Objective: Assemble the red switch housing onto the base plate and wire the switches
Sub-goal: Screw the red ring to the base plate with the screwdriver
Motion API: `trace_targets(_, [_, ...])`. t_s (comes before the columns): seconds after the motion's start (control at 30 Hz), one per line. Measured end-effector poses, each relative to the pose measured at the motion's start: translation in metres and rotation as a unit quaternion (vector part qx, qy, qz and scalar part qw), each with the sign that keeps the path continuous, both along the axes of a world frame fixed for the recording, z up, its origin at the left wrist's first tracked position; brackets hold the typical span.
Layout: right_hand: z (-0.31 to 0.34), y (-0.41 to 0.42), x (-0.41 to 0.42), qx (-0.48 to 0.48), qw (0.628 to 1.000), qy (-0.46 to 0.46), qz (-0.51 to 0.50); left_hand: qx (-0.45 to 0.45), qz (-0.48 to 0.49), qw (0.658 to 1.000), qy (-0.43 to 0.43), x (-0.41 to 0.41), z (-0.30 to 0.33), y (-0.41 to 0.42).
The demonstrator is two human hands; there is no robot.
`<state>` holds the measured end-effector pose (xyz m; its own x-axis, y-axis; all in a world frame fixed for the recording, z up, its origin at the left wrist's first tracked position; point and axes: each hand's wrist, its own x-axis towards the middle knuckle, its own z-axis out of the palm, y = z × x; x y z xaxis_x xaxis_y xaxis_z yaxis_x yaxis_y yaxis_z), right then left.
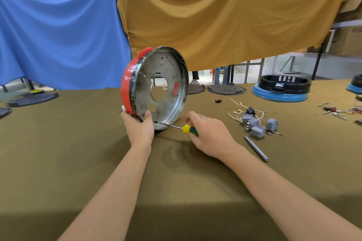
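Head view: unlabelled red housing (127, 86), screwdriver (187, 129)

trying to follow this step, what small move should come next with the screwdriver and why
Probably drive the screwdriver tip in at the lower rim of the base plate: the left hand holds the plate on edge, and the right hand grips the handle, shaft already reaching there.

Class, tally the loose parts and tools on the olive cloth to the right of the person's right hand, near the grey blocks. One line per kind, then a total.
Grey switch blocks: 4
Black round switch: 1
Grey metal rod tool: 1
Small black clip: 1
Total: 7
The white wires are too tangled to count.
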<state>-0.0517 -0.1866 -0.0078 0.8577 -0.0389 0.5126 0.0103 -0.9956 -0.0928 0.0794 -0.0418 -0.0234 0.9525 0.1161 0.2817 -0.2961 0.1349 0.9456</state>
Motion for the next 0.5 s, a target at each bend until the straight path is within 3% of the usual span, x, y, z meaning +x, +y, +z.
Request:
trace_targets(0.13, [-0.0021,0.0034,-0.0003,-0.016,1.000,-0.016,0.001,-0.033,-0.010,0.999,0.028,0.0046,-0.0002,0.0012])
trace_targets(0.4, [0.0011,0.0006,-0.0036,0.148,0.987,0.038,0.041,-0.050,-0.025,0.997,0.046,0.0061,-0.0002,-0.0002])
trace_targets(0.5, [0.0035,-0.0059,-0.0032,0.217,0.975,0.010,0.035,-0.050,-0.021,0.998,0.044,0.0071,-0.0007,0.0002])
